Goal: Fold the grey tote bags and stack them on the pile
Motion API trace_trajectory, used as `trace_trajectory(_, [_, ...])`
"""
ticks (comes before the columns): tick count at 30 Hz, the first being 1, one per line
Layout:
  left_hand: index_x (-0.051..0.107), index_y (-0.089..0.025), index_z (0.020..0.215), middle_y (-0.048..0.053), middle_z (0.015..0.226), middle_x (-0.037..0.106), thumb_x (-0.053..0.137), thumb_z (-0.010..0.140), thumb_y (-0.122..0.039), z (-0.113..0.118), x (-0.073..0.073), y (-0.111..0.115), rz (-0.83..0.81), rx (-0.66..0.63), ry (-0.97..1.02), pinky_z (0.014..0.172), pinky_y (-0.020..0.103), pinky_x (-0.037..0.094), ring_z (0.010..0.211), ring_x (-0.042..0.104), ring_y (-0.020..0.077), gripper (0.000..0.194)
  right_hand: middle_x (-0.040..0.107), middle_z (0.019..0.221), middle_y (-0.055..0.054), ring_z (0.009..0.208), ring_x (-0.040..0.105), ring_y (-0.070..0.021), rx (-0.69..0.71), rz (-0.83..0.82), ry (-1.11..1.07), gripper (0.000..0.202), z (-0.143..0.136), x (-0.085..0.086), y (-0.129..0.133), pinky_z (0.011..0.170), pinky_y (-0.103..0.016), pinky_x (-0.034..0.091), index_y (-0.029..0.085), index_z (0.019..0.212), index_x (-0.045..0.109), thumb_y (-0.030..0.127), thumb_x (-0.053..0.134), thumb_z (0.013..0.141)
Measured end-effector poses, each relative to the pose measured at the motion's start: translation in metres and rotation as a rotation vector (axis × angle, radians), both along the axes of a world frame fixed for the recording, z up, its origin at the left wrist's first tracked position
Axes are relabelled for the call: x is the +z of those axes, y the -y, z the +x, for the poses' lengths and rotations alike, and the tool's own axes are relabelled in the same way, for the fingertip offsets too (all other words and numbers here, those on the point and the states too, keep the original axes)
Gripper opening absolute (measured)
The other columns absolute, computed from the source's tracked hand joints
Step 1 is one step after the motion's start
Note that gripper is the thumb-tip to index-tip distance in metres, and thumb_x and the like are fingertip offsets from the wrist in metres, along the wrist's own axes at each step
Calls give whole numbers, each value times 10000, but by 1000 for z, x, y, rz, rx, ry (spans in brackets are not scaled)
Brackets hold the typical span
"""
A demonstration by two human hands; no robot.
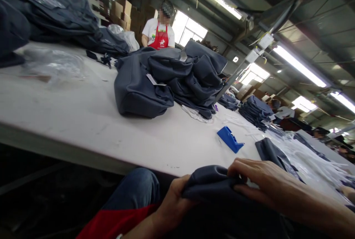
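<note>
A dark blue, leather-like bag (209, 185) lies across my lap by the front edge of the table, its lower part lost in shadow. My left hand (177, 196) grips its left side, thumb up against the material. On the right, my right hand (262, 179) pinches the bag's upper edge between thumb and bent fingers. Just beyond my hands sits a blue tape dispenser (230, 139) on the white table. Another dark blue piece (273, 152) lies behind my right wrist.
A heap of dark blue bags (141, 87) stands mid-table, one with a white tag. Clear plastic wrap (52, 63) and more bags (58, 9) lie on the left. A person in a red apron (161, 37) stands across the table (91, 120). Folded stacks (255, 111) are farther right.
</note>
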State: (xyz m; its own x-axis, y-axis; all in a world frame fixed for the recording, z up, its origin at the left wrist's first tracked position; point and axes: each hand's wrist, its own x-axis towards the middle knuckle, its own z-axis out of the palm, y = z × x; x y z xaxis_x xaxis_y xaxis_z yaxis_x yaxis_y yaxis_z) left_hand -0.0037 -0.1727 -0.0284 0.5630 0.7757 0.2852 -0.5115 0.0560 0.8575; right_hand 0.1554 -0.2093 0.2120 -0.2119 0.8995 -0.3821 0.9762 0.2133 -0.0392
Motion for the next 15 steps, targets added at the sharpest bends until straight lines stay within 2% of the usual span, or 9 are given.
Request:
trace_trajectory(4, [723, -130, 999, 53, 952, 679, 703, 828, -407, 0, -1, 3, -5, -23, -23, 765, 264, 488, 876, 584, 210, 326, 688, 961, 14, 840, 643, -159, -67, -80, -79, 123, 7, -3, 1, 737, -276, 503, 285, 1004, 632, 352, 581, 915])
trace_trajectory(6, [722, -133, 993, 50, 943, 680, 697, 834, -390, -1, -3, 4, -29, -13, -32, 765, 265, 484, 874, 584, 209, 303, 695, 927, 11, 799, 648, -158, -105, -11, -134, 162, 11, -9, 4, 716, -277, 514, 280, 1053, 622, 337, 593, 905])
trace_trajectory(8, [725, -134, 991, 45, 922, 680, 704, 827, -383, -4, -5, 3, -53, 8, -38, 749, 259, 479, 851, 582, 201, 299, 704, 916, -12, 792, 661, -174, -164, 89, -201, 237, 16, -18, 11, 711, -293, 533, 265, 1112, 616, 390, 583, 913])
trace_trajectory(10, [725, -132, 992, 40, 897, 677, 715, 817, -393, -11, -8, 1, -93, 29, -39, 724, 250, 475, 819, 576, 187, 314, 705, 1036, -57, 909, 676, -215, -183, 145, -276, 365, 21, -29, 20, 778, -333, 556, 257, 1196, 605, 486, 560, 916])
trace_trajectory(12, [721, -133, 977, 34, 873, 673, 724, 812, -402, -20, -14, 0, -152, 39, -33, 700, 236, 469, 787, 566, 170, 316, 642, 1258, -98, 1122, 628, -272, -129, 181, -284, 531, 26, -41, 30, 922, -400, 537, 263, 1297, 569, 563, 612, 861])
trace_trajectory(14, [713, -134, 926, 23, 836, 663, 737, 804, -399, -28, -22, 2, -210, 42, -26, 666, 219, 455, 748, 551, 150, 293, 562, 1387, -122, 1241, 559, -312, -67, 278, -191, 689, 28, -57, 34, 1013, -461, 488, 259, 1372, 520, 564, 706, 783])
trace_trajectory(15, [707, -132, 901, 20, 822, 658, 743, 800, -395, -31, -27, 4, -238, 41, -29, 653, 214, 448, 736, 546, 145, 283, 560, 1390, -124, 1243, 558, -311, -50, 341, -137, 687, 27, -65, 33, 1015, -466, 485, 257, 1367, 524, 537, 727, 774])
